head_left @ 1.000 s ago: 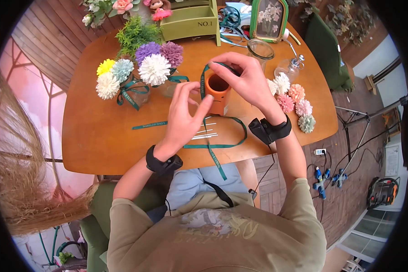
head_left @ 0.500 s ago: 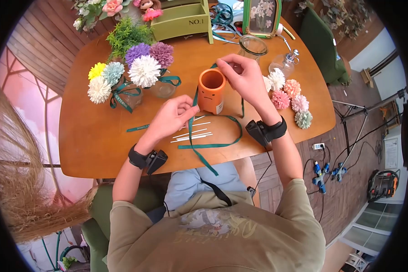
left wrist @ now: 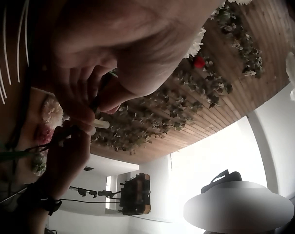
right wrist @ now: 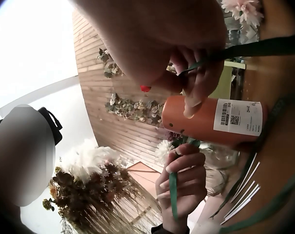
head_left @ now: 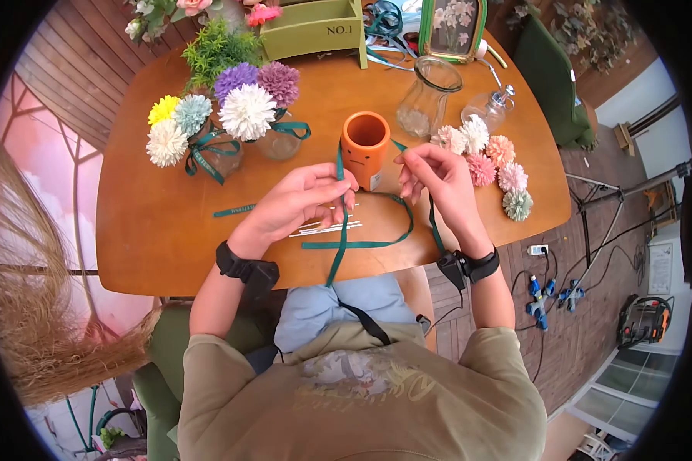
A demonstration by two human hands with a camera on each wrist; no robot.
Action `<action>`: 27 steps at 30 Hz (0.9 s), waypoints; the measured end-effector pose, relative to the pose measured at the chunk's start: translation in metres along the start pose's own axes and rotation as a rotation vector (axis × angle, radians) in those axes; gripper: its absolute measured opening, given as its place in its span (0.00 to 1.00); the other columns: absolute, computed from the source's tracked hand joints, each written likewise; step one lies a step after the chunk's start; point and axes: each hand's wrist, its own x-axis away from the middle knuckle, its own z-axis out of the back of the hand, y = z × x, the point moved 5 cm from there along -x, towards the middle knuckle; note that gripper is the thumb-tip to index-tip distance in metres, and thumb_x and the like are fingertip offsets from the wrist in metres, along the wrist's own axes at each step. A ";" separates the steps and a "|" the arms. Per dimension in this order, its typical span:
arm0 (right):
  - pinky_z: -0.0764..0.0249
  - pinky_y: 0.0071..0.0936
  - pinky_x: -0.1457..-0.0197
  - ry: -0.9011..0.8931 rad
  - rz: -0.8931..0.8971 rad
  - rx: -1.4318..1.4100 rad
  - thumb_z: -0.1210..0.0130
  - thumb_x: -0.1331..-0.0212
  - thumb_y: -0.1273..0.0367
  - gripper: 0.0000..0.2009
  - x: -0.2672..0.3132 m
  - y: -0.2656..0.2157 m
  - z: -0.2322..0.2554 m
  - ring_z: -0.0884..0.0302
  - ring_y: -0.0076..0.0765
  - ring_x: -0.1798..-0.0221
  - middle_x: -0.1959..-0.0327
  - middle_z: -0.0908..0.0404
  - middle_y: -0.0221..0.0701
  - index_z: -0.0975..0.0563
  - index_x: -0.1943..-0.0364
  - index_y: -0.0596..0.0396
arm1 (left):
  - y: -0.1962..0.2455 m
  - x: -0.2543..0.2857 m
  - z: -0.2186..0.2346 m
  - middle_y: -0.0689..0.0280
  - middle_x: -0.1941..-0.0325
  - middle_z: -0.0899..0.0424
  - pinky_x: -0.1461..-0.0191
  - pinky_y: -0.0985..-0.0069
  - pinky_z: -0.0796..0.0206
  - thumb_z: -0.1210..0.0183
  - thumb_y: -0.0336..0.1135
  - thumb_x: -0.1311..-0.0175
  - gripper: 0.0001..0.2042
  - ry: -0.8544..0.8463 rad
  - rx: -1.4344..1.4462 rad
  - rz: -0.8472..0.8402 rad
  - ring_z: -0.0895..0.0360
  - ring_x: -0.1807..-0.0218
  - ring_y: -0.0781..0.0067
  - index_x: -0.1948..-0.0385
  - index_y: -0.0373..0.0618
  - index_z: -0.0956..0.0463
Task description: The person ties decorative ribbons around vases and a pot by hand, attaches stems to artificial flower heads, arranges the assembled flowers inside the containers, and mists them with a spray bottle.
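Observation:
An orange pot (head_left: 364,146) with a drawn face stands upright on the table, a dark green ribbon (head_left: 341,223) passing around its far side. My left hand (head_left: 296,201) pinches the ribbon at the pot's near left, one end hanging past the table edge. At the pot's right, my right hand (head_left: 440,180) pinches the other part, which trails down by the wrist. In the right wrist view the pot (right wrist: 206,117) shows a white label, with the right hand (right wrist: 186,53) gripping ribbon beside it and the left hand (right wrist: 184,187) beyond.
White sticks (head_left: 327,228) and a loose ribbon loop (head_left: 396,242) lie near the front. At left stand flowers in ribbon-tied jars (head_left: 221,160). A glass vase (head_left: 427,100), spray bottle (head_left: 488,107) and loose flower heads (head_left: 500,150) are at right; a green box (head_left: 315,34) stands behind.
Both hands have come down and nearer the body, the right one moving from beside the pot's rim to its lower right. The ribbon is drawn forward on both sides of the pot.

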 end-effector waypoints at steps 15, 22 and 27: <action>0.27 0.17 0.67 0.005 -0.072 0.131 0.41 0.27 0.68 0.10 0.035 0.009 -0.024 0.18 0.16 0.68 0.62 0.13 0.28 0.17 0.56 0.63 | -0.015 0.002 -0.021 0.65 0.61 0.14 0.69 0.83 0.28 0.39 0.34 0.25 0.10 0.210 -0.049 -0.154 0.15 0.64 0.79 0.52 0.38 0.21; 0.24 0.17 0.74 -0.114 -0.283 -0.301 0.48 0.22 0.66 0.12 0.037 0.015 -0.047 0.16 0.23 0.75 0.64 0.13 0.33 0.22 0.50 0.63 | -0.022 0.004 -0.024 0.60 0.58 0.13 0.75 0.81 0.27 0.40 0.34 0.24 0.09 0.332 -0.237 -0.225 0.12 0.66 0.74 0.52 0.39 0.26; 0.26 0.18 0.74 -0.122 -0.129 -0.245 0.49 0.22 0.67 0.12 0.027 0.019 -0.046 0.20 0.20 0.74 0.69 0.17 0.30 0.24 0.46 0.62 | -0.025 -0.001 -0.029 0.60 0.66 0.17 0.77 0.81 0.30 0.45 0.38 0.21 0.09 0.280 -0.092 -0.193 0.16 0.72 0.74 0.54 0.43 0.29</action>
